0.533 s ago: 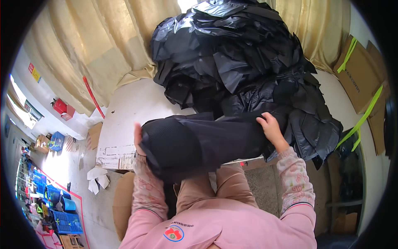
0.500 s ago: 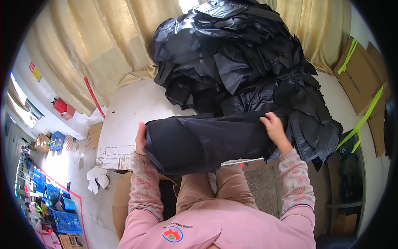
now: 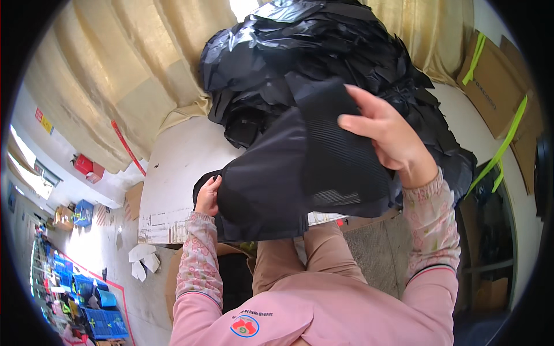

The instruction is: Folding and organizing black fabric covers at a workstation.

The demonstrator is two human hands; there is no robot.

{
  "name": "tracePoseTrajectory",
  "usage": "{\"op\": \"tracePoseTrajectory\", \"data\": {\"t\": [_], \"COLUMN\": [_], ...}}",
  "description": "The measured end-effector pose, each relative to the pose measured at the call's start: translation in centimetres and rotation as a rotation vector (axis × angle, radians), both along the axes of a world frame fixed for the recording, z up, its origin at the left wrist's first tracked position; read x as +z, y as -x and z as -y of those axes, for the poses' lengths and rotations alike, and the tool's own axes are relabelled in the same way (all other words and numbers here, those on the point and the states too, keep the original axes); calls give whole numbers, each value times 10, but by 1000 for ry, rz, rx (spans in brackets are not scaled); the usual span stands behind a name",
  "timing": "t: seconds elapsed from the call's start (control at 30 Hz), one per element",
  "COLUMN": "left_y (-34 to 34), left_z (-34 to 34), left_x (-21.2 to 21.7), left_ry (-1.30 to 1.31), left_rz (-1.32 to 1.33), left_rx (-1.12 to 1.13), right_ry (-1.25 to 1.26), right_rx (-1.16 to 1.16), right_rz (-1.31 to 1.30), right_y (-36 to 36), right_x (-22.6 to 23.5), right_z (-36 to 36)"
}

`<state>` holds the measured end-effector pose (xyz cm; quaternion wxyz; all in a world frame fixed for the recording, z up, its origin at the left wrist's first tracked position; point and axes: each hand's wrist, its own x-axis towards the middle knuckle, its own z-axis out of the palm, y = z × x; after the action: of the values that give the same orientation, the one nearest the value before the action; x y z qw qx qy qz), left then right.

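A black fabric piece point(image 3: 268, 179) with a ribbed, mesh-like panel on its right side is stretched between my hands above the table's near edge. My left hand point(image 3: 209, 196) is closed on its left edge, thumb on top. Higher up and closer to the camera, my right hand point(image 3: 386, 130) grips its upper right edge, with the fingers partly behind the cloth. Behind the piece rises a large heap of black fabric pieces point(image 3: 323, 46), which spreads down toward the right.
The white table point(image 3: 173, 167) has a worn front edge. Beige curtains point(image 3: 138, 69) hang behind it. Flattened cardboard point(image 3: 502, 98) with neon-yellow straps leans at the right. Below the table edge stands an open carton point(image 3: 173, 271). Blue crates point(image 3: 104, 323) and paper scraps point(image 3: 144, 258) lie on the floor at left.
My right hand has risen toward the camera, lifting the right part of the black piece and exposing the ribbed panel. My left hand has shifted slightly right, still holding its edge.
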<state>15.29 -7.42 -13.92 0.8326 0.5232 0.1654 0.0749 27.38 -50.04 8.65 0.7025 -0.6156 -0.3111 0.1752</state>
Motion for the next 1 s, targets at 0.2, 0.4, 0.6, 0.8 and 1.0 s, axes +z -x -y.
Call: {"op": "tracePoseTrajectory", "data": {"t": [0.2,0.4,0.6,0.8,1.0], "left_y": [40,79,11,49,36], "left_z": [-73,-210,23,121,140], "left_x": [55,75,7,-80,-86], "left_ry": [-196,-980,-1496,-1772,-1810], "left_rz": [8,-223,223,199,217], "left_rx": [143,397,118,-652,-733], "right_ry": [-70,-153,580,581,273], "right_rx": [23,-57,-470,-322,-397], "right_rz": [213,77,77,-68,-239], "right_y": [17,27,43,21,-80], "right_x": [21,-192,-357,-337,-334], "right_z": [-53,-120,-120,-155,-183]}}
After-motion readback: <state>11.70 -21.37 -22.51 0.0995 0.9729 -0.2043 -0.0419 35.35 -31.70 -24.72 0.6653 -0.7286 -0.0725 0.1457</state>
